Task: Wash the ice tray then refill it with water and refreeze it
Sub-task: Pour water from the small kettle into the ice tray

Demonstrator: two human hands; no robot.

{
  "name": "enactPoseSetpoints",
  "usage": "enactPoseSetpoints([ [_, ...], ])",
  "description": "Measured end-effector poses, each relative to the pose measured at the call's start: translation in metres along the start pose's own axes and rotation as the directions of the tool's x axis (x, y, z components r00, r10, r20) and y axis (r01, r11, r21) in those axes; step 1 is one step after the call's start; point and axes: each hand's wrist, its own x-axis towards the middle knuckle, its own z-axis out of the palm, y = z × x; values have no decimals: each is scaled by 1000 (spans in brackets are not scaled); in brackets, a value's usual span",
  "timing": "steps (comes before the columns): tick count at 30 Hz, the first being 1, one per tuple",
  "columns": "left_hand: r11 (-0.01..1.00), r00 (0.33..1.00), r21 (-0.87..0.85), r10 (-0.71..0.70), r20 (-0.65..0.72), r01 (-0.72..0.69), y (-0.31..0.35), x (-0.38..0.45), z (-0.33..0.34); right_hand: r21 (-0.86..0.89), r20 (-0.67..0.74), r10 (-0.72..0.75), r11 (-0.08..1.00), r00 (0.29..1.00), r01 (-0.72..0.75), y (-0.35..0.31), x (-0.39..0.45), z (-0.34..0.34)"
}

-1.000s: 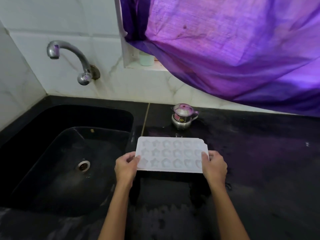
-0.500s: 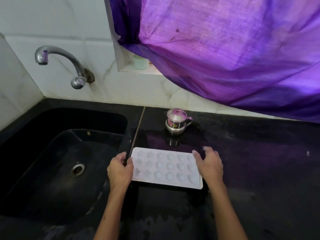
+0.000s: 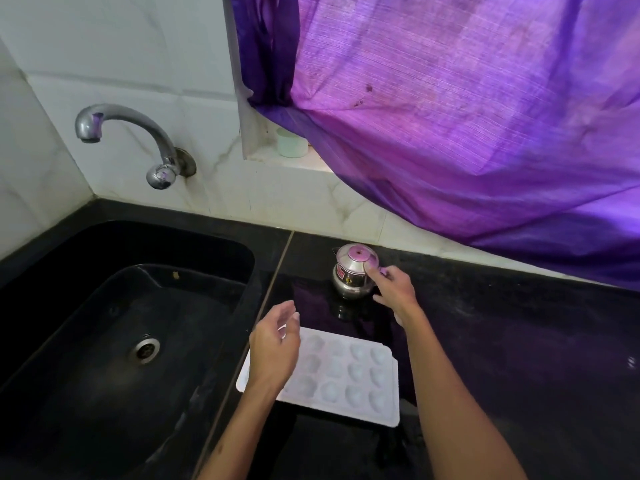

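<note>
Hovering loosely spread, your left hand (image 3: 275, 351) hides the ice tray (image 3: 349, 379)'s near-left cells; your right hand (image 3: 393, 289), fingers parted, touches the steel pot (image 3: 351, 273), covering its handle.

The ice tray (image 3: 349, 375) is lying flat on the black surface (image 3: 519, 358), just right of the sink (image 3: 104, 341), with its open side facing up. It is a white rectangular tray, turned slightly askew so its near right corner is pointing toward the camera. Rows of rounded moulded pockets are showing across it, looking pale and faintly bluish. Its left end is sitting hidden behind a hand, and nothing is gripping it.
</note>
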Motion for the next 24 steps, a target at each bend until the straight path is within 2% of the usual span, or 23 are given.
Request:
enactPoseSetpoints([
  [3,999,1000,-25,-21,23,21,2,-1,7,68,-58,-41,997,997,45,14,-5,0],
  [6,998,998,-48,-28,62,31,3,-8,15,111,-140,-13,993,990,29,17,-10,0],
  [12,996,991,-84,-11,131,22,5,-20,28,91,-197,-65,992,978,84,7,-30,-22],
  [18,994,969,-104,58,241,-33,14,-43,44,106,-255,-135,980,957,166,-13,-81,-52],
  [24,986,924,-136,139,357,-95,14,-79,63,72,-281,-139,984,950,165,-3,-136,-78],
])
